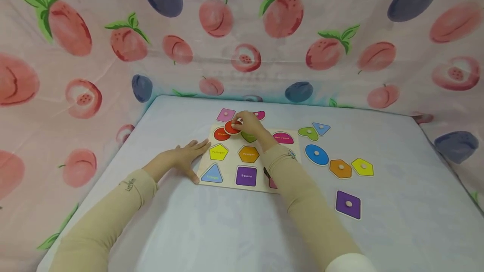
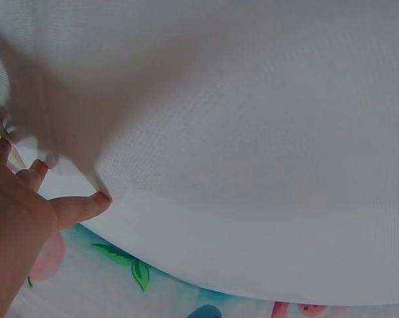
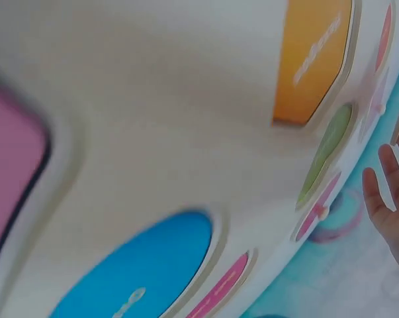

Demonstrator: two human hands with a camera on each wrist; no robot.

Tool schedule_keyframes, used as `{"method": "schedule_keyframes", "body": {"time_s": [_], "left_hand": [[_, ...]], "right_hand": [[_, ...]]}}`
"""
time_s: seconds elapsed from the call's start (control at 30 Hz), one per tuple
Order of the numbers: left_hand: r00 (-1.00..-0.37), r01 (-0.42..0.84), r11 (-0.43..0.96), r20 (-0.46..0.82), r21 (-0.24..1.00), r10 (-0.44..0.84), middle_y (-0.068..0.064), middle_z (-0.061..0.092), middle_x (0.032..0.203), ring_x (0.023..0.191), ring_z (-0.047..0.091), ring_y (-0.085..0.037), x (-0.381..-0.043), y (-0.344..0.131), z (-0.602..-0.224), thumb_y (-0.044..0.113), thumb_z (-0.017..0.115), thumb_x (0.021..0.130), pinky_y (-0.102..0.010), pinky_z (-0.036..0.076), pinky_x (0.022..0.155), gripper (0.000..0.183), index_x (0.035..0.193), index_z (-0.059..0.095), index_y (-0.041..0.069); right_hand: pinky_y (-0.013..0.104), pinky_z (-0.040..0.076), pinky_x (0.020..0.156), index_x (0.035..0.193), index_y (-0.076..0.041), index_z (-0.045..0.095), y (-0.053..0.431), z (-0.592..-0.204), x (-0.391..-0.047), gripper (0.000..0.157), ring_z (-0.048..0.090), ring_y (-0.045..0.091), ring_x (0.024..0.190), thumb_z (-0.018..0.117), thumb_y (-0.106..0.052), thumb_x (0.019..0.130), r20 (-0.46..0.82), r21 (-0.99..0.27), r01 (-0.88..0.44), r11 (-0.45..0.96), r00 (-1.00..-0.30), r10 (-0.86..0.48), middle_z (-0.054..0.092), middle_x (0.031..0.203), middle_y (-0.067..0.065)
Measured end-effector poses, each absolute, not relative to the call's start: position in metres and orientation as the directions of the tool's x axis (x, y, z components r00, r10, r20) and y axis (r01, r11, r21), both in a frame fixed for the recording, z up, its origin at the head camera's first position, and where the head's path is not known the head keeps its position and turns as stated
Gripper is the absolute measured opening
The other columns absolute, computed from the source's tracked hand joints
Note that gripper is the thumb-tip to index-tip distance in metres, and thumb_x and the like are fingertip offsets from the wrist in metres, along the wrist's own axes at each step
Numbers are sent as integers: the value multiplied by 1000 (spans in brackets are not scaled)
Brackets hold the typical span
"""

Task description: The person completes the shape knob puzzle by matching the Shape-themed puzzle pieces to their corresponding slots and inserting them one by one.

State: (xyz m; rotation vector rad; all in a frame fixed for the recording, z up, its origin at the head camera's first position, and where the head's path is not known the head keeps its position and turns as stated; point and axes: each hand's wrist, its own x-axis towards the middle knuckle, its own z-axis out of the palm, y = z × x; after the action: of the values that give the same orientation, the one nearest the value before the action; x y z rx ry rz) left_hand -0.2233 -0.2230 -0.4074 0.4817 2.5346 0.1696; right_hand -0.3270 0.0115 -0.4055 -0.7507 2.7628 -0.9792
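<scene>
A wooden shape puzzle board (image 1: pixel 230 163) lies on the white cloth, with colored, labelled recesses such as a yellow pentagon, an orange hexagon and a purple square. My right hand (image 1: pixel 249 123) pinches the knob of a red circle puzzle piece (image 1: pixel 229 129). That piece hovers slightly tilted over the board's red circle recess (image 1: pixel 220 135), partly covering it. In the right wrist view, my right hand (image 3: pixel 394 205) shows at the right edge. Fingers spread, my left hand (image 1: pixel 187 156) rests at the board's left edge. The left wrist view has my left hand (image 2: pixel 20 212) beside the board's edge.
Behind the board lie a pink piece (image 1: pixel 223 116) and a magenta piece (image 1: pixel 259 115). To its right are a green heart (image 1: pixel 304 133), blue triangle (image 1: pixel 325 129), blue oval (image 1: pixel 314 158), orange hexagon (image 1: pixel 338 173), yellow pentagon (image 1: pixel 365 171) and purple square (image 1: pixel 344 210). Fruit-printed cloth (image 1: pixel 242 24) stands behind.
</scene>
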Motion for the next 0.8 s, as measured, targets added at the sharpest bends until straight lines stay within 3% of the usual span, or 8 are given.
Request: {"method": "schedule_keyframes", "body": {"time_s": [0.47,0.8], "left_hand": [[-784,303,928,-497,218,372,0,-3,161,146,1,-37,-224,-222,-407,54,82,60,-73,10,106,125,153,5,21],[-787,296,930,-497,218,366,0,-3,161,146,1,-37,-223,-222,-407,52,83,60,-74,9,106,125,153,6,22]], "right_hand": [[34,44,101,95,-4,67,-23,-414,-318,14,54,25,106,61,-17,92,-6,-625,-346,700,-894,-447,65,110,10],[45,41,101,95,-7,69,-32,-420,-321,16,57,25,106,63,-21,91,-4,-554,-356,753,-903,-429,67,112,8]]}}
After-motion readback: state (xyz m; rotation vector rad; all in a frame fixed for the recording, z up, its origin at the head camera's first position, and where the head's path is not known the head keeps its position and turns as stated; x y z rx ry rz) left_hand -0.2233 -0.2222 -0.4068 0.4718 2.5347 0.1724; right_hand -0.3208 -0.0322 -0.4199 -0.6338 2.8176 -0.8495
